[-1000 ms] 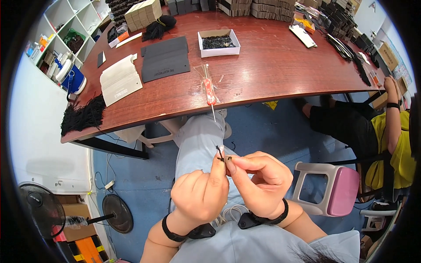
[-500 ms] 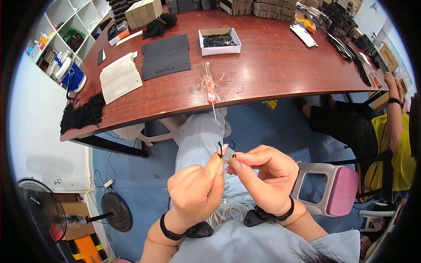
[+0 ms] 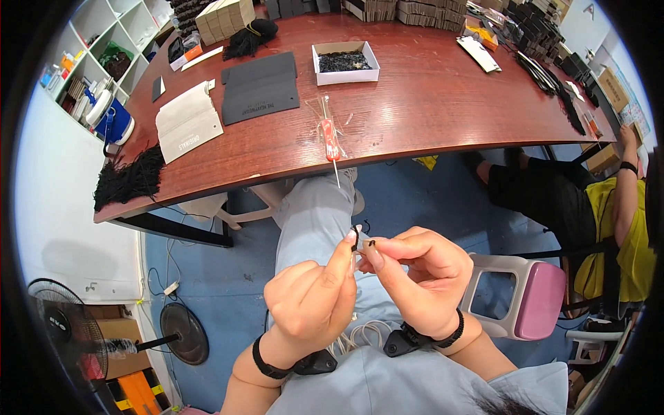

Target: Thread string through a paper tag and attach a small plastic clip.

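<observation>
Above my lap, my left hand point(image 3: 315, 294) pinches a short black cord point(image 3: 356, 238) between thumb and forefinger, its loop rising over the fingertip. Close beside it, my right hand point(image 3: 423, 273) is closed in a pinch on a tiny dark piece point(image 3: 372, 243), too small to name. The fingertips of both hands nearly meet. An awl with a red handle point(image 3: 331, 142) lies on the table edge beyond them, its thin metal shaft sticking out toward me.
On the red-brown table point(image 3: 415, 111) are a white box of small black pieces point(image 3: 346, 63), a dark card sheet point(image 3: 259, 90), a beige sheet point(image 3: 187, 124) and a bundle of black cords point(image 3: 129, 178). A pink-topped stool point(image 3: 539, 301) stands right, near a person in yellow point(image 3: 609, 235).
The black cord at my left fingertips has bent from a straight upright end into a loop. Both hands stay nearly in place. The co-worker's arm at right has shifted.
</observation>
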A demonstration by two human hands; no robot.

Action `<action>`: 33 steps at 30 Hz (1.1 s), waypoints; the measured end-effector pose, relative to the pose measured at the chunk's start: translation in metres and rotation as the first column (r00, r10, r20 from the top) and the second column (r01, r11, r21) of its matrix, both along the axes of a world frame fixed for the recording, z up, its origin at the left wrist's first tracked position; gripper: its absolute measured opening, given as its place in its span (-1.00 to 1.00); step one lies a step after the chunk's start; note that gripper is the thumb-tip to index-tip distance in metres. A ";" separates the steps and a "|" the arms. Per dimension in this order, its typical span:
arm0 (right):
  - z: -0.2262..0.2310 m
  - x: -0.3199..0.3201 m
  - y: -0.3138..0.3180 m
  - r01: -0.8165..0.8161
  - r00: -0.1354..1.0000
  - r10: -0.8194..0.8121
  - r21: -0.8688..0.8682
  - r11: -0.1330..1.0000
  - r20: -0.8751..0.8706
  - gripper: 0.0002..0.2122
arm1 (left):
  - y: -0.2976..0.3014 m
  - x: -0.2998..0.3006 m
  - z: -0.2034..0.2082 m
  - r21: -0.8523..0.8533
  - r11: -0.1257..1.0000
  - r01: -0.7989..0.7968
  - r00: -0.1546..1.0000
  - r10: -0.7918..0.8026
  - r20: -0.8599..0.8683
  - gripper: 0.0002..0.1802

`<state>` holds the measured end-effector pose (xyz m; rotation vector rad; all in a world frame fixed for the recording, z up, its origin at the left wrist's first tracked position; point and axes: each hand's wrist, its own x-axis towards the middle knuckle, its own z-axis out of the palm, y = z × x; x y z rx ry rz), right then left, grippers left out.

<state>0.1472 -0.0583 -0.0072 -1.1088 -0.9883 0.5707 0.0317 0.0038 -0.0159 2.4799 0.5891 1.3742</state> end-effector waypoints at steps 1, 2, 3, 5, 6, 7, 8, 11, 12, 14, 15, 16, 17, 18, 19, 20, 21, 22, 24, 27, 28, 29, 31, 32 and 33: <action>0.000 0.000 0.000 -0.001 1.000 0.001 0.001 1.000 -0.004 -0.87 | 0.000 0.000 0.000 0.000 1.000 -0.002 1.000 0.002 0.003 -0.64; 0.000 0.000 0.000 -0.003 1.000 0.003 0.001 1.000 -0.007 -0.87 | 0.000 0.000 0.000 0.000 1.000 -0.003 1.000 0.003 0.006 -0.64; 0.000 0.000 0.000 -0.003 1.000 0.003 0.002 1.000 -0.007 -0.87 | 0.000 0.000 0.000 0.000 1.000 -0.003 1.000 0.003 0.006 -0.64; 0.000 0.000 0.000 0.001 0.999 -0.002 -0.002 1.000 -0.036 -0.87 | 0.000 0.000 0.000 -0.008 1.000 -0.004 1.000 0.005 0.007 -0.65; 0.000 0.000 0.000 0.002 0.999 -0.002 -0.002 1.000 -0.035 -0.87 | -0.001 0.000 0.000 -0.007 1.000 -0.004 1.000 0.004 0.007 -0.65; 0.000 0.000 -0.001 -0.008 1.000 0.008 0.002 1.000 -0.017 -0.87 | -0.001 0.000 0.000 -0.008 1.000 -0.002 1.000 0.002 0.016 -0.65; 0.000 0.001 -0.001 -0.019 1.000 0.019 0.006 1.000 0.001 -0.87 | -0.001 0.000 -0.001 -0.010 1.000 0.000 1.000 0.000 0.025 -0.65; -0.001 0.001 -0.001 -0.028 0.999 0.028 0.004 1.000 0.025 -0.87 | 0.000 0.001 -0.002 -0.005 1.000 0.005 0.999 -0.004 0.046 -0.65; -0.001 0.001 -0.001 -0.028 0.999 0.028 0.004 1.000 0.025 -0.87 | 0.000 0.001 -0.002 -0.005 1.000 0.004 0.999 -0.004 0.046 -0.65; 0.000 0.002 -0.001 -0.029 0.999 0.029 0.005 1.000 0.014 -0.87 | -0.001 0.000 -0.001 -0.015 1.000 0.019 1.000 -0.019 0.022 -0.64; 0.000 0.001 -0.001 -0.029 0.999 0.029 0.005 1.000 0.014 -0.87 | -0.001 0.000 -0.001 -0.016 1.000 0.019 1.000 -0.019 0.022 -0.64; 0.000 0.001 -0.001 -0.024 1.000 0.024 0.005 1.000 0.000 -0.87 | -0.001 0.000 -0.001 -0.014 1.000 0.019 1.000 -0.018 0.022 -0.64; 0.000 0.000 -0.001 -0.020 1.000 0.020 0.004 1.000 -0.015 -0.87 | -0.001 0.000 -0.002 -0.012 1.000 0.018 1.000 -0.018 0.022 -0.63; 0.000 0.000 -0.001 -0.020 1.000 0.020 0.004 1.000 -0.015 -0.87 | -0.001 0.000 -0.002 -0.012 1.000 0.018 1.000 -0.018 0.022 -0.63; 0.000 0.000 -0.001 -0.020 1.000 0.020 0.003 1.000 -0.023 -0.87 | -0.001 -0.001 -0.002 0.000 1.000 0.008 1.000 -0.008 0.005 -0.63; 0.000 0.000 -0.001 -0.020 0.999 0.020 0.001 1.000 -0.032 -0.87 | -0.001 -0.001 -0.002 0.012 1.000 -0.001 1.000 0.001 -0.011 -0.62; 0.000 0.000 -0.001 -0.018 0.999 0.018 0.001 1.000 -0.032 -0.87 | -0.001 0.000 -0.002 0.012 1.000 0.001 1.000 -0.001 -0.011 -0.62; 0.000 0.000 -0.001 -0.017 0.999 0.017 -0.001 1.000 -0.037 -0.87 | -0.001 0.001 -0.002 0.037 0.999 -0.009 1.000 0.009 -0.009 -0.61; 0.000 0.000 -0.002 -0.017 0.999 0.017 -0.003 1.000 -0.043 -0.87 | -0.001 0.001 -0.002 0.063 0.998 -0.019 1.000 0.020 -0.008 -0.60; 0.001 -0.001 -0.002 -0.008 0.999 0.008 -0.007 1.000 -0.043 -0.87 | -0.003 0.000 -0.002 0.135 0.989 -0.066 0.996 0.074 -0.056 -0.60; 0.001 -0.001 -0.001 -0.003 0.999 0.003 -0.012 1.000 -0.038 -0.87 | -0.003 0.000 -0.003 0.173 0.981 -0.084 0.993 0.096 -0.064 -0.61; 0.001 -0.001 -0.001 0.001 0.999 -0.001 -0.017 1.000 -0.034 -0.87 | -0.003 0.001 -0.004 0.211 0.972 -0.101 0.990 0.118 -0.071 -0.63; 0.001 -0.001 0.000 0.020 1.000 -0.020 -0.012 1.000 -0.023 -0.87 | -0.003 0.002 -0.006 0.247 0.962 -0.118 0.988 0.139 -0.072 -0.65; 0.000 -0.001 0.000 0.037 0.999 -0.037 -0.006 0.999 -0.011 -0.87 | -0.003 0.002 -0.006 0.282 0.950 -0.136 0.984 0.162 -0.072 -0.67; -0.001 -0.001 0.001 0.038 0.999 -0.038 -0.006 0.999 -0.011 -0.87 | -0.003 0.003 -0.007 0.282 0.950 -0.134 0.984 0.161 -0.072 -0.67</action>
